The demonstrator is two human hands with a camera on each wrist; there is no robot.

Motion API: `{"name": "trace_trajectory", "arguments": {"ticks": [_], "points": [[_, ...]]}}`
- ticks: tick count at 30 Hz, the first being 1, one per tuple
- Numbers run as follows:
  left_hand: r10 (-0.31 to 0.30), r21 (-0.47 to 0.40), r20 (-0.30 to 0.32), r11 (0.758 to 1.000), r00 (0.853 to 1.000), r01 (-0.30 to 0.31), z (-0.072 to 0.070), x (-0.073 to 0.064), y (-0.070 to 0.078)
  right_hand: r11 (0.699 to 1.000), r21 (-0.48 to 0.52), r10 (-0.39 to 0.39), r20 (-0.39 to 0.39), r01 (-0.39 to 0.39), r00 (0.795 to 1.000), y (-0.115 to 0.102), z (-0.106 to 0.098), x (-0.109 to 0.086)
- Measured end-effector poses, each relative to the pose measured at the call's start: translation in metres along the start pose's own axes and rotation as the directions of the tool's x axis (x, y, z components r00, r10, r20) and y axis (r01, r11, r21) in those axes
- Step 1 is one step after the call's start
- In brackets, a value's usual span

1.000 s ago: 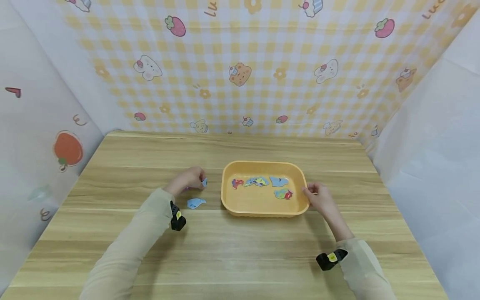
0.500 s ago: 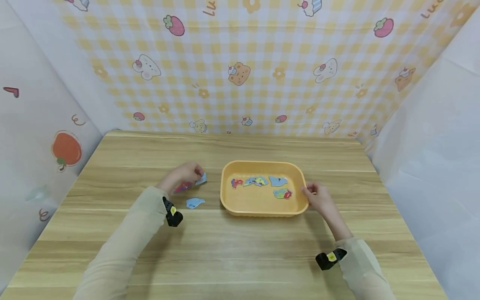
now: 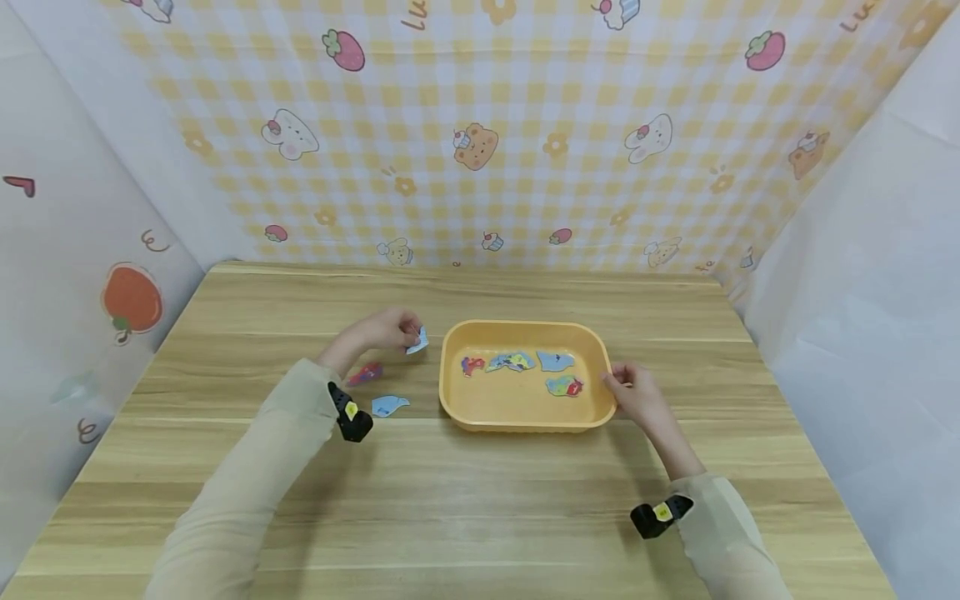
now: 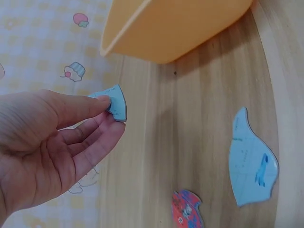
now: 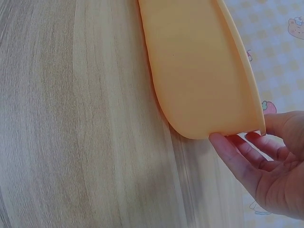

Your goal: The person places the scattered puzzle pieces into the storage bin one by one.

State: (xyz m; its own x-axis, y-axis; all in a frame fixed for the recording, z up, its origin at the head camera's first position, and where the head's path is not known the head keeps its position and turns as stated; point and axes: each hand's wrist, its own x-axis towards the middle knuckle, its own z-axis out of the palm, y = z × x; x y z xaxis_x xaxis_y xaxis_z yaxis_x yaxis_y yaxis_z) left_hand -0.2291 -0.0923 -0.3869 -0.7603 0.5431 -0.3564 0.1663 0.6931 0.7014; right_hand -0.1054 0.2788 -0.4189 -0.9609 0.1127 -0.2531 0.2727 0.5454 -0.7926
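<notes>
Left hand (image 3: 384, 331): pinching blue piece (image 3: 417, 341), left of frame centre
Right hand (image 3: 636, 392): pinching orange tray (image 3: 510, 408) by rim, centre right

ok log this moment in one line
left hand: pinches blue piece; right hand: holds orange tray; inside: several pieces; table: red piece, second blue piece

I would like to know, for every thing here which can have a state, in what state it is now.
Orange tray: right way up, uncovered.
Pieces inside: lying on the tray's floor.
Small blue piece: pinched, outside the tray.
Larger blue piece: lying on the table.
Red-purple piece: also lying on the table.
Left hand: pinching the small blue piece.
Right hand: holding the tray's right end.
</notes>
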Motion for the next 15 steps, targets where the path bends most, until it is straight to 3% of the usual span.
{"name": "trace_trajectory", "arguments": {"ticks": [15], "points": [[0.047,-0.006,-0.103,0.999,0.994,-0.048,0.003,0.019,0.035,1.0,0.004,0.014,-0.021,-0.014,1.0,0.001,0.0,0.002]]}}
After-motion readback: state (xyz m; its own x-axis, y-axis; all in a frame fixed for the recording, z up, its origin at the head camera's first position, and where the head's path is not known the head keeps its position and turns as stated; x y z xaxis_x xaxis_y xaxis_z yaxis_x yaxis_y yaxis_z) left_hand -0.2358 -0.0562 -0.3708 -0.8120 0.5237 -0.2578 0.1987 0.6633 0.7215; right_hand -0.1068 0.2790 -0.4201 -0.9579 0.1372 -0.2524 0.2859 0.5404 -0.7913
